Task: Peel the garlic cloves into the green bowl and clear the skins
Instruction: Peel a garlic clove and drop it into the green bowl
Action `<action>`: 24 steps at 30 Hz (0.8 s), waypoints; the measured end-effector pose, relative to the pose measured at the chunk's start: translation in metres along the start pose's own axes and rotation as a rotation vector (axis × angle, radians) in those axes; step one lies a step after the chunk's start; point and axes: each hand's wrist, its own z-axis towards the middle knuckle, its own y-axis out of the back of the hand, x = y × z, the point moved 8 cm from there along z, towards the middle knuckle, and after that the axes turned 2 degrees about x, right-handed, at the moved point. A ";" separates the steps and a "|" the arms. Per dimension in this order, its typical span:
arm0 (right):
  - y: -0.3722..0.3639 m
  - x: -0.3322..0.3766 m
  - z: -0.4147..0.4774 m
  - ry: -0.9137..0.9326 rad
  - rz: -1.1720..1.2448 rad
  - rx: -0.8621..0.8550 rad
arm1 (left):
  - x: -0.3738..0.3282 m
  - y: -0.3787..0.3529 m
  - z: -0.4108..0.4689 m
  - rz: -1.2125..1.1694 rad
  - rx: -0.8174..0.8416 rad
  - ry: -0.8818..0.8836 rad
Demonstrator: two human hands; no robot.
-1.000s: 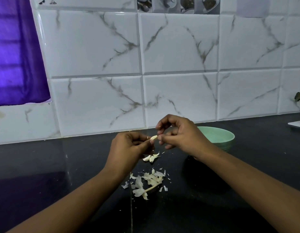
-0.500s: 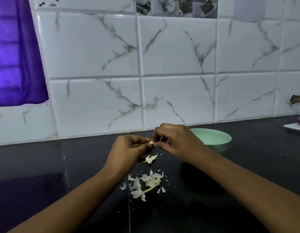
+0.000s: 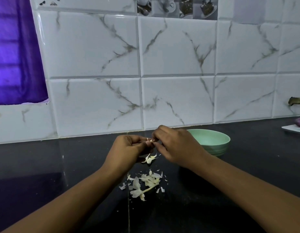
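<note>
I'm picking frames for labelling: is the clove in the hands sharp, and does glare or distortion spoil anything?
Head view: the clove, pinched between left hand and right hand, is tiny, soft and mostly hidden. Head view: the glossy counter shows only faint reflections. Head view: wall tiles bow near the edges.

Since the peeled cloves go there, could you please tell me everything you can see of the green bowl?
The green bowl is pale mint, round and shallow, matte like plastic, with ridged rings round its lower outer wall. It stands upright on the dark countertop near the tiled wall. The right hand hides its left rim; whether they touch cannot be told. The visible part of the inside shows no cloves.
</note>
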 end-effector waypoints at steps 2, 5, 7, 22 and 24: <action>0.000 0.005 0.000 0.037 -0.087 0.001 | 0.001 0.001 0.001 -0.018 -0.008 0.018; -0.001 0.009 -0.001 0.073 -0.181 -0.019 | 0.004 0.000 0.001 -0.027 -0.022 0.047; -0.002 0.010 0.000 0.087 -0.207 -0.034 | 0.006 -0.001 0.001 -0.053 -0.028 0.076; 0.003 0.011 0.000 0.222 -0.033 0.016 | 0.013 -0.004 -0.004 -0.150 0.219 0.298; 0.006 0.009 0.000 0.212 -0.007 0.012 | 0.013 -0.004 -0.004 -0.182 0.202 0.303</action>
